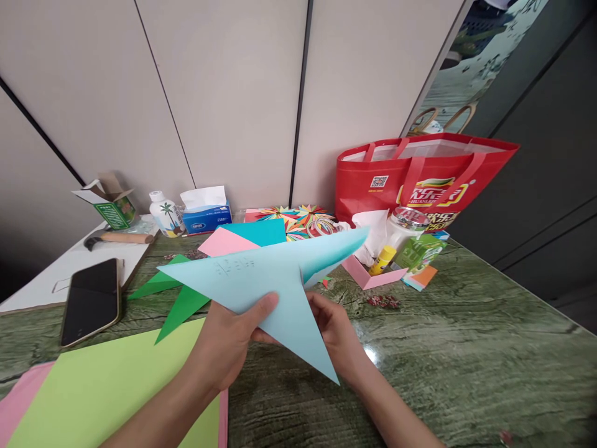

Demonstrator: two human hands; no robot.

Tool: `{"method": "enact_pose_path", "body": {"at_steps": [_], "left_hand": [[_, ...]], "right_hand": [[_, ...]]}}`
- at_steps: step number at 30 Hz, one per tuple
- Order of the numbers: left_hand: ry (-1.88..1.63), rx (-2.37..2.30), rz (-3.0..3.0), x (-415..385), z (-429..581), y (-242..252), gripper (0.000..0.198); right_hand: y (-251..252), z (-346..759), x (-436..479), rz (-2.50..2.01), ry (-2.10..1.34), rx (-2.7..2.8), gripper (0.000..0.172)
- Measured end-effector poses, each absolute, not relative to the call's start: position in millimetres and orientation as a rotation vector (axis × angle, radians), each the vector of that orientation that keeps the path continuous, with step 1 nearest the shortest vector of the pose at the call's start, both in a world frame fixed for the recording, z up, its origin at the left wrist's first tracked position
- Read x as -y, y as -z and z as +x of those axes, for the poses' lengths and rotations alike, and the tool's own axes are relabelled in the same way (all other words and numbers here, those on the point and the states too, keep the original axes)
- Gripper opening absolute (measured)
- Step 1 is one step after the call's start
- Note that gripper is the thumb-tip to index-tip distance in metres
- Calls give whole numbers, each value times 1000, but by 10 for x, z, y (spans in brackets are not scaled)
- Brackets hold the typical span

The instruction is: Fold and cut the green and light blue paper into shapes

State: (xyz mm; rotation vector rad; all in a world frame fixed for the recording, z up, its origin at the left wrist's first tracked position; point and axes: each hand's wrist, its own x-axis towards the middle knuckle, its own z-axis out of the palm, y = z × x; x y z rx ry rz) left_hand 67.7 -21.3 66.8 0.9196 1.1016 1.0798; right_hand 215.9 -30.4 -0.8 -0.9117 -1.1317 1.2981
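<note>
A large folded sheet of light-blue paper [261,274] is held up in front of me, with pointed corners and a darker teal inner side showing at the right fold. My left hand [228,342] grips its lower edge, thumb on top and fingers underneath. My right hand [333,326] is closed at the fold on the right, its fingertips partly hidden by the paper. Behind the left part lie green folded paper points [186,305]. A pink sheet [226,241] and a teal sheet [263,232] rest just beyond the blue paper.
Lime-green paper [125,373] and a phone [92,302] lie at left. Farther back are a hammer-like tool [119,238], a bottle [166,214] and a tissue pack [206,218]. A pink tray [366,275] holds a yellow glue stick [382,260], near a red bag [368,193].
</note>
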Motion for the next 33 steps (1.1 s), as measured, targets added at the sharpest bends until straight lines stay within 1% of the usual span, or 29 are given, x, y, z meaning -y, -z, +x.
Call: {"method": "enact_pose_path", "body": {"at_steps": [9,18,26,33], "left_hand": [[-1035,-1105,935,204,686,-637,68],[-1037,-1092,929,217,684,-643,74],[-1046,-1088,931,212,684,-629,71],[-1031,-1109,927,213,689,-642,71]], "right_hand": [[-2,2188,310,-893,-1318,1099,35],[-50,2180,312,-911,-1346,1088,32],[-38,2168,312,-918,-1337,1060,32],[-38,2164,315,-936,-1333,1064,29]]}}
